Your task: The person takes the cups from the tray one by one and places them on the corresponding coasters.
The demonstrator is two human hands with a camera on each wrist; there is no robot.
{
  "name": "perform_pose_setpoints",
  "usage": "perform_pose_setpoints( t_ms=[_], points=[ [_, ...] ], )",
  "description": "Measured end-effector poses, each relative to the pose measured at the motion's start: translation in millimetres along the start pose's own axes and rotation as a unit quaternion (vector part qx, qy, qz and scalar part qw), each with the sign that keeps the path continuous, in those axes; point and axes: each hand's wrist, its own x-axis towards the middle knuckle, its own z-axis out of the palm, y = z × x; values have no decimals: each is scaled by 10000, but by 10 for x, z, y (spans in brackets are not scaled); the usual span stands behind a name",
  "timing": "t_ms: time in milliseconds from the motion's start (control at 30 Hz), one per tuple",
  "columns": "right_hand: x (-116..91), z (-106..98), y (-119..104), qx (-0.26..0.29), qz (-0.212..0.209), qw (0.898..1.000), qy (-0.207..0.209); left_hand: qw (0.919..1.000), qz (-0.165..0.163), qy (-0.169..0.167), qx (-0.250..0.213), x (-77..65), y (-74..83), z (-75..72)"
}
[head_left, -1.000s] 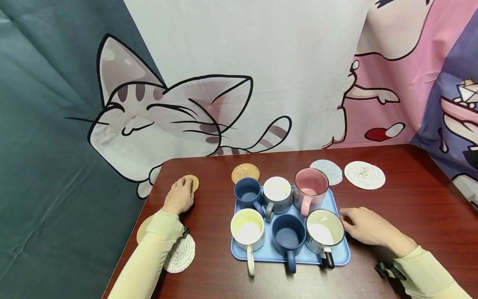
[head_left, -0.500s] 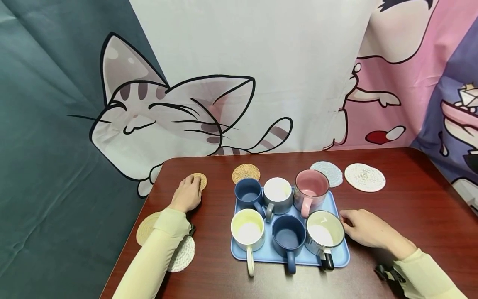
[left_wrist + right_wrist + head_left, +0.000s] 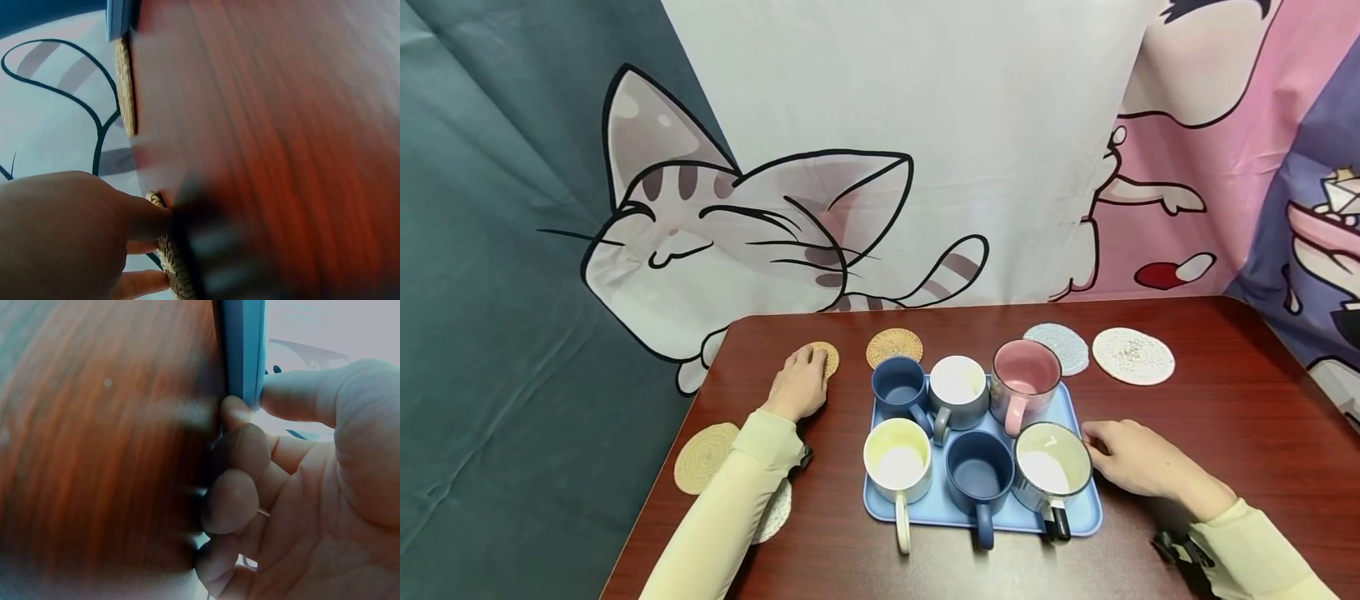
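Observation:
In the head view, my left hand (image 3: 798,384) is on a small round woven tan coaster (image 3: 830,360) near the table's far left. The left wrist view shows the thumb at the woven coaster's (image 3: 175,269) near edge and fingertips on its top face. My right hand (image 3: 1131,455) grips the right rim of a light blue tray (image 3: 1084,500), thumb and curled index finger around the tray edge (image 3: 245,350). Standing upright on the tray are a pink mug (image 3: 1026,371), a cream mug with a black handle (image 3: 1051,467), a yellow-lined mug (image 3: 897,462) and several others.
Behind the tray lie a tan coaster (image 3: 894,347), a light blue one (image 3: 1060,346) and a white one (image 3: 1132,356). At left are a beige coaster (image 3: 703,458) and a white one (image 3: 773,515), partly under the left sleeve. A printed cloth (image 3: 1022,125) hangs behind the table.
My left hand has moved right along the table, and the small tan coaster has moved with it. The right hand, tray and mugs stay in place.

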Motion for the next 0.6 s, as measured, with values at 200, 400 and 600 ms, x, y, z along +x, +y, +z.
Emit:
perform_pose_setpoints(
  t_ms=[200, 400, 600],
  points=[
    [-3, 3, 9, -51, -54, 9999, 81, 9998, 181, 7, 77, 69, 127, 24],
    [2, -9, 3, -45, -58, 10000, 63, 9998, 212, 28, 7, 123, 205, 51],
    [4, -14, 2, -38, -49, 10000, 55, 9996, 280, 59, 1, 155, 289, 64]
  ],
)
